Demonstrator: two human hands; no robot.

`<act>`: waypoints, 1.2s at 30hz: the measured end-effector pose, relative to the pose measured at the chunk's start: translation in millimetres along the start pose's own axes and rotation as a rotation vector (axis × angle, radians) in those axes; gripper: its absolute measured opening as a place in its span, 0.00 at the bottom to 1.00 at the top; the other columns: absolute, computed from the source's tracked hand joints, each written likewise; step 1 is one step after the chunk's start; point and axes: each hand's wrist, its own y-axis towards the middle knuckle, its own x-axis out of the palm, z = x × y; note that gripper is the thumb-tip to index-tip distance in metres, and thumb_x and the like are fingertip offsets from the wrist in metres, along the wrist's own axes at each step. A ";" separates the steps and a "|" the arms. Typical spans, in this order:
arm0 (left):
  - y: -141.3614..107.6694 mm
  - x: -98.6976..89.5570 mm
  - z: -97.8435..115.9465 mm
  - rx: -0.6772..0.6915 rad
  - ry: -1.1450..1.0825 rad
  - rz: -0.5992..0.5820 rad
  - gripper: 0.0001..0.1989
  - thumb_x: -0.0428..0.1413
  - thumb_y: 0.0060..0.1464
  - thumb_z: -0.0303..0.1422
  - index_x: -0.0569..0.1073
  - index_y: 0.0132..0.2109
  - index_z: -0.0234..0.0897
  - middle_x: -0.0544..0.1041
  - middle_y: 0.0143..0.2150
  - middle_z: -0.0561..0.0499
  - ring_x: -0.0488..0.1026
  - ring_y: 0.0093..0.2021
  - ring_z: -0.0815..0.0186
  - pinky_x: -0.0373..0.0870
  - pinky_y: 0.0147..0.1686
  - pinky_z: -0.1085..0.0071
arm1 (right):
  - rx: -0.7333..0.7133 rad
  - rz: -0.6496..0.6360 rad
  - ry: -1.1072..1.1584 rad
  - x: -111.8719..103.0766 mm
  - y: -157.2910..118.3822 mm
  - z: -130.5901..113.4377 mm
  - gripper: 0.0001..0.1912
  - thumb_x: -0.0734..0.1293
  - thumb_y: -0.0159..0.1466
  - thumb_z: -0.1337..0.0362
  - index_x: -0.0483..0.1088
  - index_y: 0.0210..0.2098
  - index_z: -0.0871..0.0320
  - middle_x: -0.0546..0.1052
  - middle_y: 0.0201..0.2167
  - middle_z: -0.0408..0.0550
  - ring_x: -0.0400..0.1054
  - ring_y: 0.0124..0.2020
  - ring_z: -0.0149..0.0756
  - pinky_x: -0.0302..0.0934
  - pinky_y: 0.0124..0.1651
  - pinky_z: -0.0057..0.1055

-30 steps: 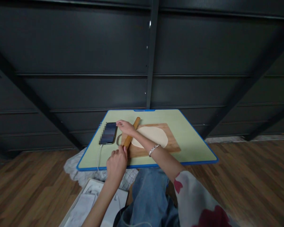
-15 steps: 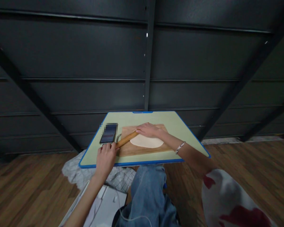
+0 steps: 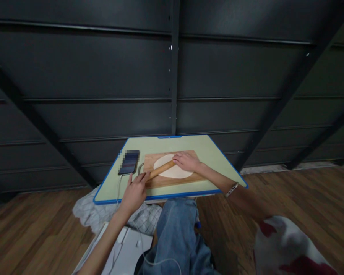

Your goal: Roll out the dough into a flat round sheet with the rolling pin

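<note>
A wooden rolling pin (image 3: 161,168) lies slantwise across a flat, pale sheet of dough (image 3: 176,173). My left hand (image 3: 135,194) is closed over its near left end, with one finger raised toward the phone. At the far right end, my right hand (image 3: 187,161) rests on the pin, its fingers curled over it. Dough shows on both sides of the pin, and part of it is under my right hand. Beneath is a wooden cutting board (image 3: 158,182) with a curved metal handle (image 3: 140,168) at its left.
A low pale-green table (image 3: 215,156) with a blue rim carries the board. A phone (image 3: 129,163) with a white cable lies left of the board. Dark panels (image 3: 103,68) rise behind the table. Checked cloth (image 3: 87,208) and a white box (image 3: 129,248) sit below at left.
The rolling pin has moved from the dough's left edge toward its middle, both hands travelling with it. More dough now shows beyond the pin. The view has shifted slightly.
</note>
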 end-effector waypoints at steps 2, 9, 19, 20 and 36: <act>-1.0 -1.6 2.1 0.011 -0.050 -0.013 0.26 0.40 0.56 0.20 0.62 0.61 0.34 0.69 0.59 0.41 0.64 0.60 0.60 0.46 0.63 0.50 | -0.018 0.034 0.001 1.9 -5.7 1.3 0.18 0.53 0.70 0.63 0.72 0.46 0.61 0.73 0.44 0.55 0.65 0.49 0.39 0.54 0.54 0.35; -4.4 10.6 22.6 -0.019 0.023 0.071 0.22 0.39 0.63 0.31 0.61 0.62 0.31 0.67 0.60 0.38 0.63 0.60 0.56 0.51 0.61 0.50 | 0.005 0.105 -0.012 2.5 -31.2 0.1 0.15 0.57 0.69 0.59 0.69 0.46 0.61 0.72 0.44 0.54 0.63 0.50 0.41 0.54 0.53 0.37; 11.1 20.8 28.5 0.014 0.057 0.120 0.23 0.38 0.65 0.39 0.61 0.63 0.39 0.63 0.63 0.45 0.60 0.63 0.55 0.52 0.60 0.47 | 0.029 0.076 -0.058 14.3 -62.8 -3.8 0.15 0.58 0.68 0.62 0.68 0.50 0.61 0.73 0.49 0.54 0.65 0.51 0.42 0.58 0.55 0.39; 12.5 20.3 28.2 0.015 0.058 0.112 0.23 0.37 0.65 0.38 0.61 0.63 0.39 0.63 0.63 0.45 0.60 0.63 0.55 0.52 0.60 0.48 | 0.038 0.102 -0.052 16.9 -68.9 -5.5 0.16 0.57 0.69 0.64 0.67 0.53 0.61 0.72 0.52 0.54 0.64 0.54 0.41 0.57 0.57 0.39; 79.0 21.2 28.7 0.123 0.090 0.051 0.29 0.37 0.64 0.45 0.59 0.64 0.35 0.58 0.66 0.43 0.50 0.67 0.57 0.42 0.64 0.54 | 0.405 0.103 -0.143 28.1 -48.4 -39.3 0.34 0.51 0.69 0.52 0.57 0.60 0.78 0.60 0.61 0.70 0.51 0.64 0.51 0.43 0.65 0.42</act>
